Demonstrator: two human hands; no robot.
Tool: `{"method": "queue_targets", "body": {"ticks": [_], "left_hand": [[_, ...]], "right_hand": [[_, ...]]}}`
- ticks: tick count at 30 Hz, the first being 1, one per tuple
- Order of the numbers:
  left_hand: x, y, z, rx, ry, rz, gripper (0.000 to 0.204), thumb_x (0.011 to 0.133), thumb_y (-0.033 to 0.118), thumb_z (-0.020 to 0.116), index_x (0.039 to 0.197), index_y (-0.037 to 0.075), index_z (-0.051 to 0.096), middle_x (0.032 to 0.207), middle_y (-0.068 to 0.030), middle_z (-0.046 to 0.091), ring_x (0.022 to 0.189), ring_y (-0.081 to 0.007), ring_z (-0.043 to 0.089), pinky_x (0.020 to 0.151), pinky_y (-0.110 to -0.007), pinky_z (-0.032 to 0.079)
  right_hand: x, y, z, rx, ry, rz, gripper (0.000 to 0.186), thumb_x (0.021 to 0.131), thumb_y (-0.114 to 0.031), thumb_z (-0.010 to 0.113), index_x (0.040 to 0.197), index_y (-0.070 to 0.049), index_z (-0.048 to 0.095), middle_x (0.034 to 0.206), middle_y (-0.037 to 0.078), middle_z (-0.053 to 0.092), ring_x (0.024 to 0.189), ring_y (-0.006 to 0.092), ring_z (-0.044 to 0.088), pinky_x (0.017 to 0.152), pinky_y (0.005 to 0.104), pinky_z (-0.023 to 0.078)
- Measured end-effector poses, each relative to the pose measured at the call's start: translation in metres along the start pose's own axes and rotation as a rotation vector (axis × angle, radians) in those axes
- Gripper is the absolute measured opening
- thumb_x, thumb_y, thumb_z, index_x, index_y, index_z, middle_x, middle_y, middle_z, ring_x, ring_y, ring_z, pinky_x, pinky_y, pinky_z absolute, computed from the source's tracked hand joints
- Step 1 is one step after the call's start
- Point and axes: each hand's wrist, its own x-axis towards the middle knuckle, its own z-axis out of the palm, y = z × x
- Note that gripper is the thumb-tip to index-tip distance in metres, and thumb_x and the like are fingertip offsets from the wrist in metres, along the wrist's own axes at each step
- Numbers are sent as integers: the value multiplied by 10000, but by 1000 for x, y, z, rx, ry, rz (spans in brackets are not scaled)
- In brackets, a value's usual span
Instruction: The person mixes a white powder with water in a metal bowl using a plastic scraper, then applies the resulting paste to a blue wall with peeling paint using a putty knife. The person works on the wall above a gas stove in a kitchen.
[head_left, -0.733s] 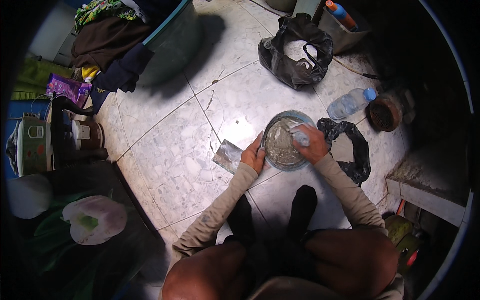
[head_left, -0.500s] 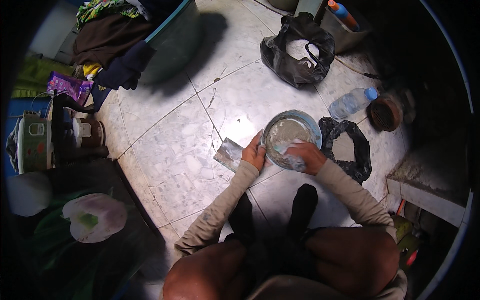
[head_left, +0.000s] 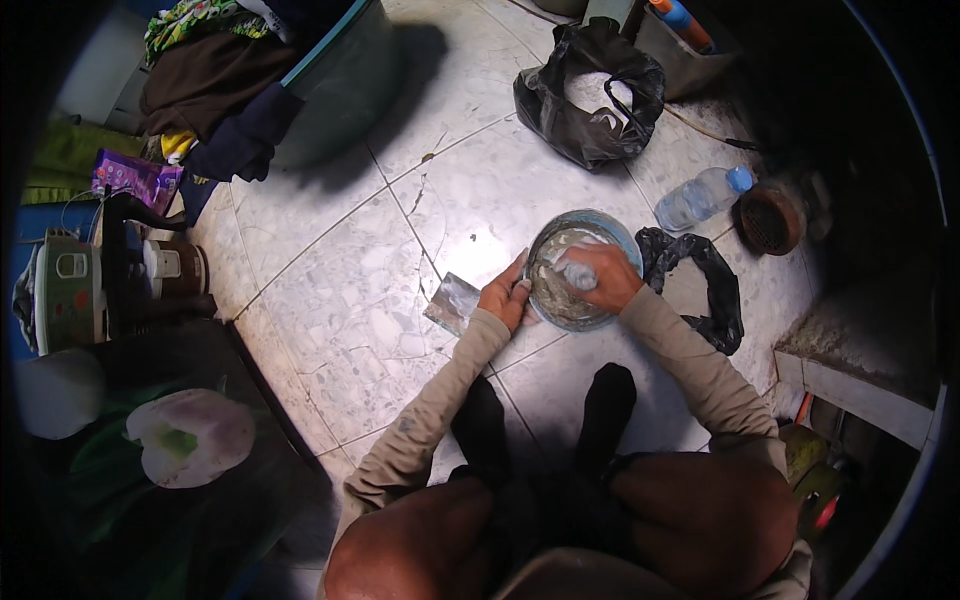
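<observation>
A round metal bowl (head_left: 622, 238) stands on the tiled floor in front of my feet, with a wet grey paste (head_left: 549, 292) spread over its inside. My left hand (head_left: 507, 296) is closed on the bowl's left rim, thumb near the edge. Inside the bowl, my right hand (head_left: 610, 278) grips a crumpled, whitish, see-through wad (head_left: 577, 275) that looks like plastic; it presses into the paste. Just left of my left hand lies a flat rectangular piece (head_left: 453, 303) with pale smears. An open black plastic bag (head_left: 728, 318) holding grey powder sits right of the bowl.
Farther off is another black bag (head_left: 560, 115) with white powder. A capped plastic bottle (head_left: 700, 198) lies near a brown round object (head_left: 768, 222). A large green tub (head_left: 340, 110) with clothes stands far left. A dark table (head_left: 270, 400) edges the left; a tiled ledge (head_left: 860, 395) the right.
My right hand has moved up and slightly left within the bowl, and the paste's surface looks more disturbed and wetter. My left hand keeps its hold on the rim.
</observation>
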Motion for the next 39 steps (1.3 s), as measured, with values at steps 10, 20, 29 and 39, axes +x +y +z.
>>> {"method": "queue_targets", "body": {"ticks": [10,20,29,39], "left_hand": [[3,-11,-6,214,67,44,495,910,82,491,1400,41,429,1194,-208,621,1061,-265,610,950,-323,445],[18,-2,-21,421,25,142,520,872,121,493,1386,64,436,1194,-260,596,1104,-369,583,975,-387,438],[11,-13,-13,361,65,-9,556,862,179,515,1386,37,397,1167,-245,599,1087,-328,585,961,-367,438],[-17,-25,30,164,283,-41,524,838,15,462,1357,12,392,1201,-188,579,1111,-265,566,977,-341,425]], "right_hand": [[-28,-14,-2,-175,-481,-306,121,743,-132,654,851,-100,609,823,70,632,903,313,619,790,416,504],[-22,-6,-44,289,-79,272,263,694,-58,677,954,-16,668,914,121,682,823,282,655,794,348,503],[-21,6,-50,-72,50,165,290,717,-104,713,994,-36,664,949,127,672,838,294,645,783,362,504],[-33,-11,-21,-219,-14,228,308,704,-136,737,985,-65,631,928,183,642,813,377,626,704,424,517]]}}
